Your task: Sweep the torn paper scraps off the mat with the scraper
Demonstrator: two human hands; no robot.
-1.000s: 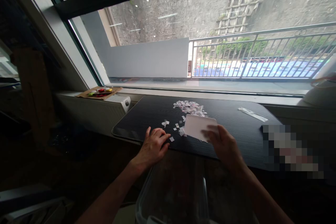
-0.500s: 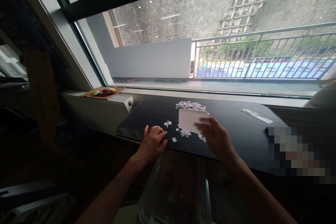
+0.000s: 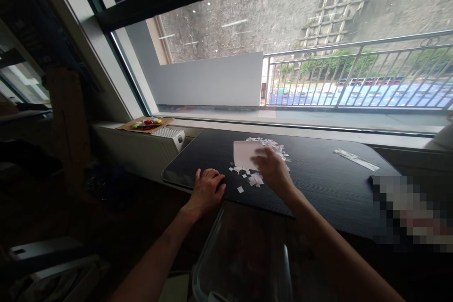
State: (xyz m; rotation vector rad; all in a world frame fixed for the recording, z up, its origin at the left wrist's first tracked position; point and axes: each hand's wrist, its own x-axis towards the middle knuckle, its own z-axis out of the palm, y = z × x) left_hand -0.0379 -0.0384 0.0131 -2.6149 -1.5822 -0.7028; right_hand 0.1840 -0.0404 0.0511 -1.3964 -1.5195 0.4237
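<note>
right hand [image 3: 275,170] blurred, scraps [image 3: 273,144] partly hidden
card [image 3: 242,155] covers some; pixelation masks an object [image 3: 406,207] at the surface's [image 3: 322,174] right edge

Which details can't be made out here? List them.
All in the head view:
Paper scraps in the far pile: partly hidden by the card and right hand.
Its fingertips: blurred.
Clear plastic bin: cut off by the bottom edge, inside too dark.
Item at far right: masked by pixelation.
</note>
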